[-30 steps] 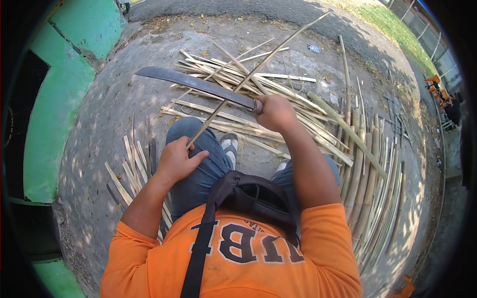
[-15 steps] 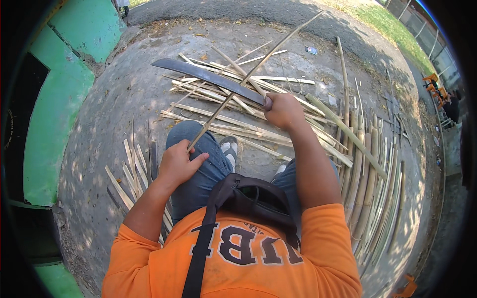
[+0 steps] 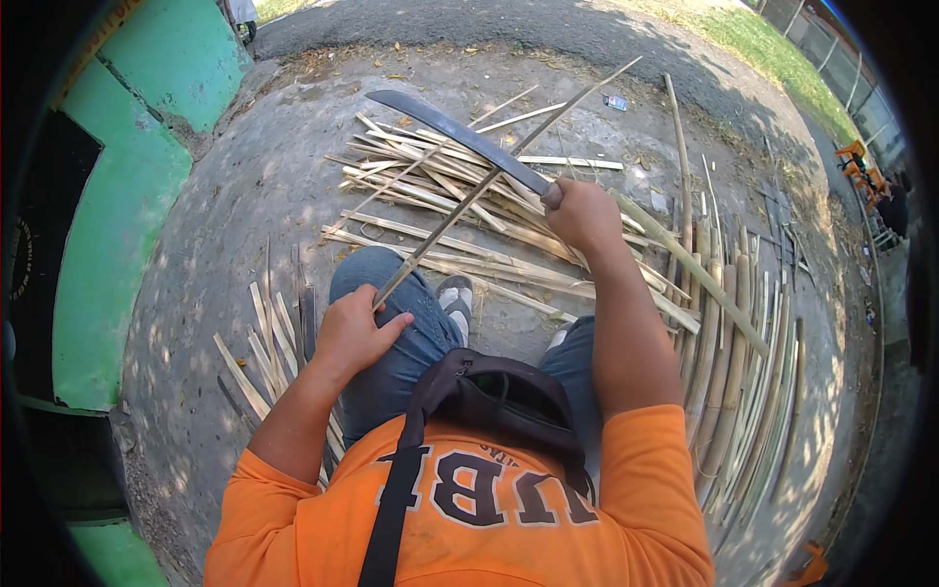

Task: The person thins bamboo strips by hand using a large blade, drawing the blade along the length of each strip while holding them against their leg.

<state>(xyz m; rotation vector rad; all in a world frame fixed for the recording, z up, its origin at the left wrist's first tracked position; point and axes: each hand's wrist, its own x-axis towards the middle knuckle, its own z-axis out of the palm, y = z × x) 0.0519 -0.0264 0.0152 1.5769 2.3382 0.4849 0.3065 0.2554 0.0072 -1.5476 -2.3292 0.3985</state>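
My left hand [image 3: 354, 333] is closed around the near end of a long, thin bamboo strip [image 3: 437, 238], above my left knee. From there the strip slants up, away and to the right. A machete [image 3: 445, 125] with a dark, broad blade crosses the strip at about its middle, the blade seeming to rest against it. My right hand [image 3: 585, 217] grips the machete's handle, and the tip points to the far left. Below both lies a pile of pale split bamboo strips [image 3: 489, 256] on the ground, past my feet.
Long bamboo poles and strips [image 3: 729, 362] lie on the right, with a greenish split length [image 3: 699, 269] across them. More strips [image 3: 269, 338] lie by my left leg. A green wall [image 3: 117, 235] stands at the left. A black bag [image 3: 499, 396] sits at my waist.
The machete has moved right and slightly away along the strip, with my right hand. The strip's far end has dipped a little in view. My left hand keeps its hold.
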